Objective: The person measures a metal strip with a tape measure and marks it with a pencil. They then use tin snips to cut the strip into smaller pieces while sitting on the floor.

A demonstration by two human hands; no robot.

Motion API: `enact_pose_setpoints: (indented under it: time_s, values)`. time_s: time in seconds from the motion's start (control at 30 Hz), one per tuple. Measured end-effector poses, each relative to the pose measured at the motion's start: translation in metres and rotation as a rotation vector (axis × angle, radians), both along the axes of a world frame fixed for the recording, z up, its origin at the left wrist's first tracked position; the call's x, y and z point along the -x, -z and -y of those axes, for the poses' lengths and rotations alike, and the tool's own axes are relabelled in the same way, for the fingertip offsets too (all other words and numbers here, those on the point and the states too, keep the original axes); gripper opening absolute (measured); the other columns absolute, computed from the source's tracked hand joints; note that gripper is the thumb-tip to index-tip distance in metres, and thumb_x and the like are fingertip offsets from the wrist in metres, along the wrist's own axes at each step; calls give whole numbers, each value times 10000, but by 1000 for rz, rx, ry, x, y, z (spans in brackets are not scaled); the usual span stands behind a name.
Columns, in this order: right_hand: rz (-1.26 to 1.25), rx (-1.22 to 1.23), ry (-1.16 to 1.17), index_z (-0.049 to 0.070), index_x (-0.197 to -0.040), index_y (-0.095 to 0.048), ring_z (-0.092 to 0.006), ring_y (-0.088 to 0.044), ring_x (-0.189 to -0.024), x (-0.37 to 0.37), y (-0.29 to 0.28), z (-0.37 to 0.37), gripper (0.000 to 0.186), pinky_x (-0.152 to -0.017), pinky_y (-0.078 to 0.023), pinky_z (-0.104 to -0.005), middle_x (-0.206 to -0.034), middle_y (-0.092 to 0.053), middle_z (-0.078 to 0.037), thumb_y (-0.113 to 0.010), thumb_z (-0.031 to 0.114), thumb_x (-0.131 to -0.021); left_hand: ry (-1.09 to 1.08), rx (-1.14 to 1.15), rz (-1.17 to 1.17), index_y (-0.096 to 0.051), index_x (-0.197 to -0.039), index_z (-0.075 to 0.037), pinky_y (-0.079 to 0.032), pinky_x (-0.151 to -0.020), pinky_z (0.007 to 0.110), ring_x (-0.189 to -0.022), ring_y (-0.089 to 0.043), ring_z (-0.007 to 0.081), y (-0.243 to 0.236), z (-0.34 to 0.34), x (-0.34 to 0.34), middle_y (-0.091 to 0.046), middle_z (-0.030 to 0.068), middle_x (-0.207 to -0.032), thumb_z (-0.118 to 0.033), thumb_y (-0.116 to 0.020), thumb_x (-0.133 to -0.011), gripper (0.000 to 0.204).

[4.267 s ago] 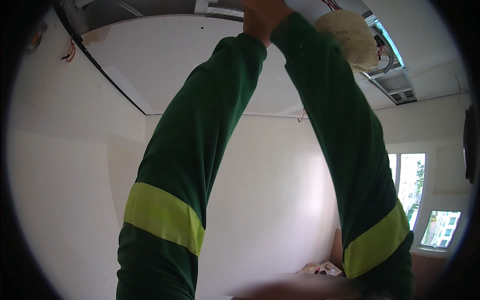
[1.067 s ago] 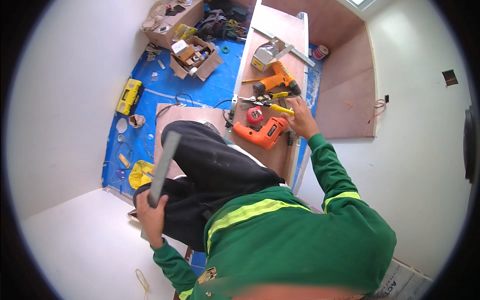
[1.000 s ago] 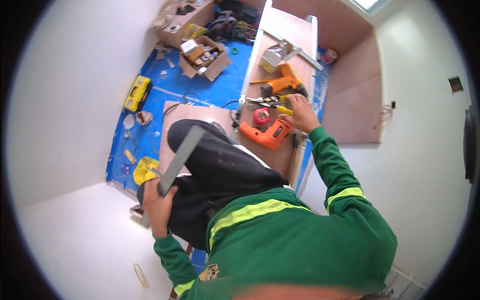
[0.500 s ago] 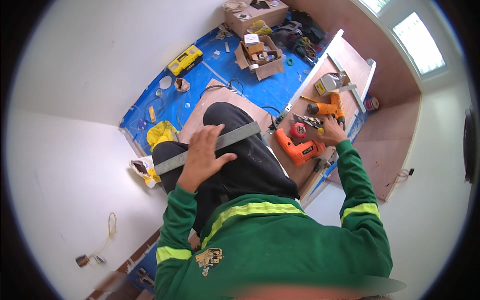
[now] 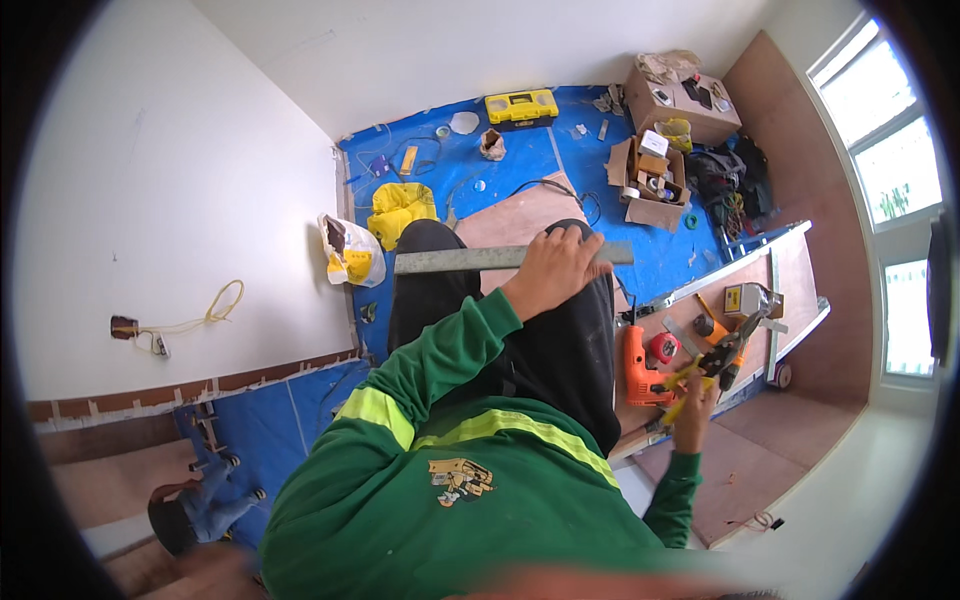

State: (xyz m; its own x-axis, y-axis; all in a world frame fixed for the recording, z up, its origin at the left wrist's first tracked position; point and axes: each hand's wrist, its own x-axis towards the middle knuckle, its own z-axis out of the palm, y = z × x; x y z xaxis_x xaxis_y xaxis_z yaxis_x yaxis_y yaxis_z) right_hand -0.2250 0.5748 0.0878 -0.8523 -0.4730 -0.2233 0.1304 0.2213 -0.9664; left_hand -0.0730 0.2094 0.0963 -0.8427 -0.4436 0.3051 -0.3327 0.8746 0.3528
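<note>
A flat grey metal strip (image 5: 455, 259) lies across my thighs. My left hand (image 5: 562, 268) is over its right part, with the fingers bent around it. At the right, my right hand (image 5: 694, 408) is closed on yellow-handled snips (image 5: 735, 348); their dark jaws point up and away. They hang over a wooden board with tools. Close by are an orange power drill (image 5: 640, 370), a red tape measure (image 5: 663, 347) and an orange-and-black cordless tool (image 5: 710, 328), partly behind the snips.
Blue sheeting (image 5: 585, 150) covers the floor. On it stand a yellow toolbox (image 5: 522, 106), an open cardboard box (image 5: 655, 212) of supplies and a yellow bag (image 5: 402, 208). A white sack (image 5: 352, 262) leans by the left wall. At lower left, a person (image 5: 205, 510) is beyond a ledge.
My right hand has picked up the snips from among the tools on the board. My left hand has slid toward the strip's right end. The view has turned.
</note>
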Motion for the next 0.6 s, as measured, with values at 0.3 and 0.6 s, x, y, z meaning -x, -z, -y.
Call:
enact_pose_setpoints:
  time_s: [0.3, 0.6]
  values:
    - [365, 342, -288, 31, -1433, -592, -178, -627, -1266, -68, 18, 91, 363, -1076, -510, -375, -1373, -655, -74, -668, 137, -1094, -129, 19, -35, -646, -1240, -48, -602, -734, 457, -864, -762, 353, 40, 48, -8, -725, 156, -948, -570, -656, -1059, 553]
    - [543, 189, -465, 71, -1486, -577, -173, -619, -1165, -44, -3, 90, 527, -998, -517, -390, -1413, -668, -82, -670, 226, -991, -211, 91, -79, -647, -1146, -40, -597, -738, 439, -829, -762, 306, 60, 43, -11, -731, 126, -961, -617, -672, -1018, 592]
